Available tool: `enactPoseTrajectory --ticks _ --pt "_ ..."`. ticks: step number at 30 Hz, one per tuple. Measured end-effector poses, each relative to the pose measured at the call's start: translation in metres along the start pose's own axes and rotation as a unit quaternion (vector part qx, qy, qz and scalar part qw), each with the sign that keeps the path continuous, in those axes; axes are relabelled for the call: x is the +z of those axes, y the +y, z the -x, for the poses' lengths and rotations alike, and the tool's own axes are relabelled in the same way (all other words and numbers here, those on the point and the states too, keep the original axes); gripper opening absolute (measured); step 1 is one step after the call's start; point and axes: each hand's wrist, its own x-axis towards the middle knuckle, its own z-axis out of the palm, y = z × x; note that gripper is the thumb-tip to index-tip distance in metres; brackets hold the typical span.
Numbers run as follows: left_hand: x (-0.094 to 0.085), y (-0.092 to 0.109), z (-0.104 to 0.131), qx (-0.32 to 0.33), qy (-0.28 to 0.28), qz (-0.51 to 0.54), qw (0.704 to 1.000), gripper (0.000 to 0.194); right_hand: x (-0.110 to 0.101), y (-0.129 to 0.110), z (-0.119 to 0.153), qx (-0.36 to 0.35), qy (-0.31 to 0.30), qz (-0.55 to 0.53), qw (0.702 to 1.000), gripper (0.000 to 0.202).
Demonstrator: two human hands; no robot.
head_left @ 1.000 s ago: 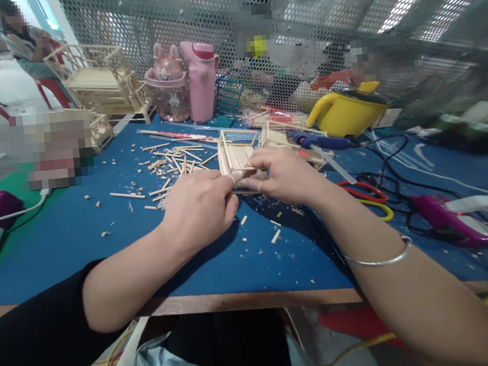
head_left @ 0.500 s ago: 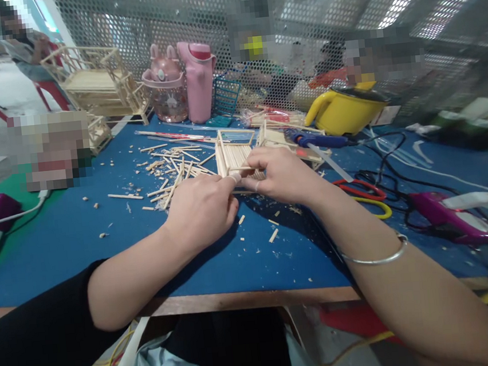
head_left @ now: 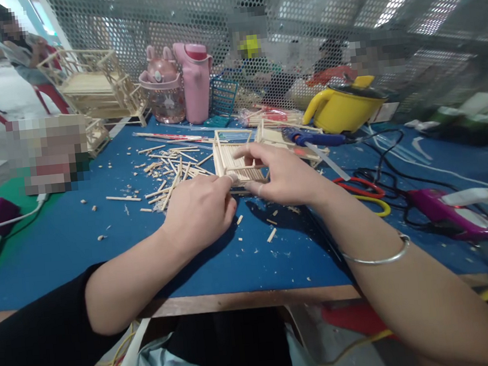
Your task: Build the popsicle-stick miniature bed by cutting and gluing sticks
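A small model frame of thin wooden sticks [head_left: 241,155], with a slatted floor and corner posts, stands on the blue tabletop in front of me. My left hand [head_left: 201,207] is closed on its near left corner, thumb and fingertips pressed against the sticks. At the frame's right side, my right hand [head_left: 283,170] has thumb and index finger apart, the index reaching over the slats and the thumb low near the front edge. Whether its fingertips touch the wood I cannot tell. Loose short sticks [head_left: 177,181] lie in a pile left of the frame.
A blue glue gun [head_left: 319,137] rests right of the frame on another stick piece. Behind stand a yellow pot [head_left: 344,107], a pink bottle [head_left: 197,87] and a larger stick model [head_left: 96,85]. Cables and a purple power strip [head_left: 454,214] lie at right.
My right thumb and fingers have spread apart from their pinch at the frame's front, showing more of the slats. My left hand keeps its hold on the corner.
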Motion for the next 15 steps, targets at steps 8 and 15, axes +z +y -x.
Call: enactPoseTrajectory --ticks 8,15 --pt "0.0 -0.003 0.0 -0.003 0.039 0.079 0.996 0.03 -0.003 0.01 0.009 -0.017 0.073 -0.077 0.994 0.059" --pt "0.005 -0.011 -0.006 -0.095 0.161 0.307 0.933 0.023 0.009 0.006 0.01 -0.024 0.135 -0.141 0.981 0.082"
